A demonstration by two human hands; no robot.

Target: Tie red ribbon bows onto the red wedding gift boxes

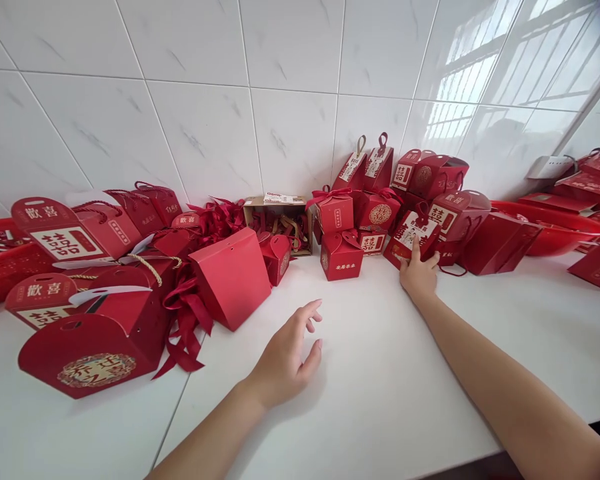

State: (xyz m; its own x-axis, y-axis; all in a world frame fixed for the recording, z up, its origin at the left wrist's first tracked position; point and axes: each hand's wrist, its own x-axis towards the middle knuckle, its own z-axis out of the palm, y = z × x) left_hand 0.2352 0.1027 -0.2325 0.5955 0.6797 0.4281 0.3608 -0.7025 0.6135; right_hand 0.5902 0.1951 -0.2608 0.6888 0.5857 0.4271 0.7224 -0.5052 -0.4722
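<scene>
My left hand (pixel 293 353) hovers over the white table with its fingers loosely bent and apart, and it holds nothing. Farther out on the right, my right hand (pixel 420 270) lies against the front of a small red gift box (pixel 407 235) with a white printed label and a ribbon loop on top. Its index finger is stretched over the label, and the other fingers are spread near the lower edge. That box leans back among other red boxes. Left of it stands a small cube-shaped red gift box (pixel 341 257) with gold writing.
Handled red boxes (pixel 100 353) crowd the left side, with a plain red box (pixel 233 277) and red ribbons (pixel 187 327) beside them. An open cardboard box (pixel 307 230) of ribbons stands by the tiled wall (pixel 295 127). Red basins (pixel 555 230) (pixel 10 273) sit at both sides.
</scene>
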